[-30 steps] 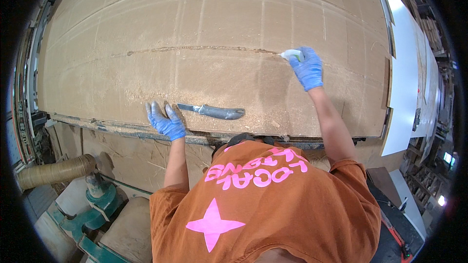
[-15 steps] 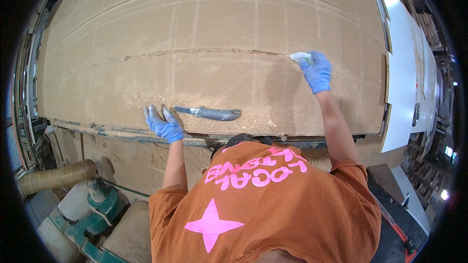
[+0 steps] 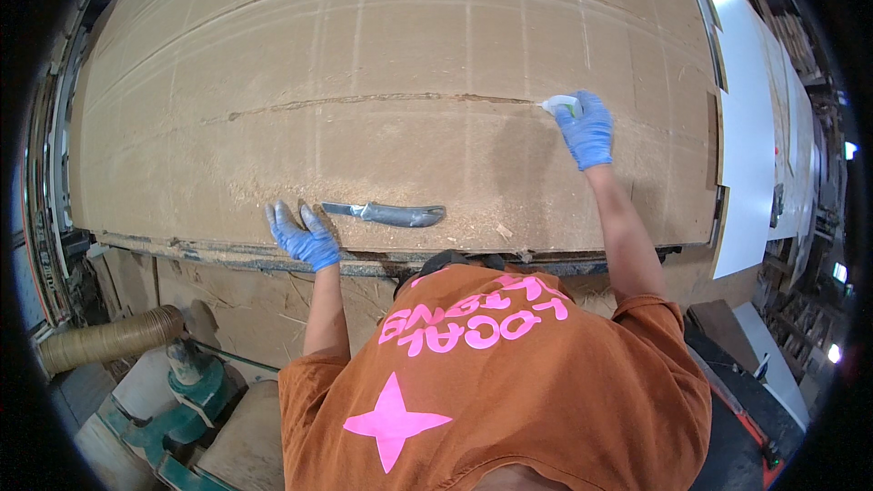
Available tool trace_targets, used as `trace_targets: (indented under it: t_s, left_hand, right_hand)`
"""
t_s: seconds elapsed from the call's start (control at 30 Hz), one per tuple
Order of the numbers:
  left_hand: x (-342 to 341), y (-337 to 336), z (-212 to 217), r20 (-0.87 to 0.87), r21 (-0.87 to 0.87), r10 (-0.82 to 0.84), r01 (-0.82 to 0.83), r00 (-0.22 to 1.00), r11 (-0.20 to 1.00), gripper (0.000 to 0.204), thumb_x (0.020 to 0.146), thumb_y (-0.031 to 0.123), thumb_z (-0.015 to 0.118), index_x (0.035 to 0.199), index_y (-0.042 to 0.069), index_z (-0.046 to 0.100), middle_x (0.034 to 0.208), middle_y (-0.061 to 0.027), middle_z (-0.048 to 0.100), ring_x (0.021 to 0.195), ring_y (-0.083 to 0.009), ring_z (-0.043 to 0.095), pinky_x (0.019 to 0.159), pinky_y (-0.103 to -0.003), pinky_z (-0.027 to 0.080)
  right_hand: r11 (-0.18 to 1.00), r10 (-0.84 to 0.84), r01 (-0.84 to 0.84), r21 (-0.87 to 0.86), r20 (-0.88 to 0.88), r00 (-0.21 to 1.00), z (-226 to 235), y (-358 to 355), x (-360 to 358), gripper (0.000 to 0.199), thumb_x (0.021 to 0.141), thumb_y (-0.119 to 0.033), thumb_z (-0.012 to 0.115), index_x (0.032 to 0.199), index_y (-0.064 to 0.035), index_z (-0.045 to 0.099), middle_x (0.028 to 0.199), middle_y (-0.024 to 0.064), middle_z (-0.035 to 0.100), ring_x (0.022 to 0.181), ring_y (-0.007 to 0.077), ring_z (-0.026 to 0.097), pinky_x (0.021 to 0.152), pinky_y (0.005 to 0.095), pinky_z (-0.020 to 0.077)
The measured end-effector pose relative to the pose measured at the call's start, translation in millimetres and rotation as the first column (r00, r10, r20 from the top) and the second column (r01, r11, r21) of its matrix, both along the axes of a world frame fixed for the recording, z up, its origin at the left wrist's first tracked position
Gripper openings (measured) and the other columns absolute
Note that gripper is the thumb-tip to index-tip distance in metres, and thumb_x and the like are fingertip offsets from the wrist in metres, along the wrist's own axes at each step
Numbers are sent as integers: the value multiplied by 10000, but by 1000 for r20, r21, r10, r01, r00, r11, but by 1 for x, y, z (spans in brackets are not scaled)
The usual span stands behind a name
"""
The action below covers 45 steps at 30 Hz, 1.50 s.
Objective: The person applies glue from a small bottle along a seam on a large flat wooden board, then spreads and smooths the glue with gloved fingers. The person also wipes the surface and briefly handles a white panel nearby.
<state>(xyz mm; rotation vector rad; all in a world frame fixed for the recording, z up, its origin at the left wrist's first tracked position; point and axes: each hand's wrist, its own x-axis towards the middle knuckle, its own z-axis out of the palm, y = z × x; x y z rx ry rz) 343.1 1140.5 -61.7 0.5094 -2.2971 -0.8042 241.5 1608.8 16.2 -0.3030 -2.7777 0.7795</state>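
Note:
In my right hand [image 3: 588,133], gloved in blue, is a small white squeeze bottle [image 3: 561,104] with a nozzle pointing left. Its tip meets the right end of a long dark groove [image 3: 391,97] running across a wide brown board [image 3: 409,164]. My left hand [image 3: 304,236], also in a blue glove, rests open on the board's near edge, fingers spread and holding nothing. Just right of it lies a knife [image 3: 400,215] with a dark handle, its blade toward that hand. Sawdust is strewn around the knife.
White panels [image 3: 747,145] stand along the board's right side. Below left are a ribbed tan hose [image 3: 114,338] and a green machine part [image 3: 198,380]. A red tool [image 3: 753,430] lies on a dark surface at lower right. A rail [image 3: 214,250] borders the board's near edge.
Hardly anything differs. My right hand and the bottle have shifted very slightly with the view; the left hand stays at the near edge.

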Motion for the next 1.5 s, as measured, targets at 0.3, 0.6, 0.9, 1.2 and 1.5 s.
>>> trace_targets:
  t_s: [0.3, 0.6, 0.9, 1.2, 1.5]
  left_hand:
    - [-1, -1, -1, -1, 12, -6, 6, 1000, 1000, 450, 894, 176, 624, 1227, -106, 516, 1402, -254, 392, 1283, -353, 437, 1052, -434, 399]
    - [-2, 2, 3, 9, 50, -12, 11, 1000, 999, 475, 907, 185, 615, 1255, -111, 485, 1416, -240, 368, 1294, -341, 428, 1057, -434, 400]
    - [-1, 1, 2, -7, 91, -19, 20, 1000, 996, 459, 905, 151, 614, 1255, -113, 479, 1422, -237, 363, 1300, -338, 423, 1060, -432, 396]
    - [-3, 1, -1, -24, 118, -9, 12, 1000, 993, 451, 893, 125, 621, 1251, -112, 484, 1421, -239, 366, 1296, -336, 427, 1062, -427, 391]
    - [-2, -1, -5, -23, 88, 2, 0, 1000, 996, 459, 900, 166, 617, 1243, -114, 494, 1415, -247, 376, 1294, -346, 426, 1057, -433, 391]
  right_hand:
    - [999, 1, -1, 40, -4, 1000, -3, 10, 7, 257, 752, -248, 715, 894, -43, 656, 893, 179, 645, 828, 365, 621, 744, 421, 500]
    - [997, -53, 54, -48, 6, 999, -11, 20, 10, 260, 764, -257, 710, 896, -40, 655, 893, 183, 643, 832, 361, 621, 755, 418, 498]
    - [990, -136, 136, -44, -3, 991, 0, 53, 22, 232, 765, -233, 715, 877, -41, 650, 866, 174, 642, 810, 342, 623, 734, 404, 494]
    - [993, -108, 109, -47, 32, 994, -7, 27, 15, 242, 764, -242, 713, 869, -35, 642, 858, 181, 638, 804, 347, 618, 734, 406, 492]
    - [987, -157, 158, 30, -25, 987, -5, 60, 24, 217, 752, -231, 707, 855, -51, 641, 864, 176, 637, 811, 361, 607, 731, 418, 488]
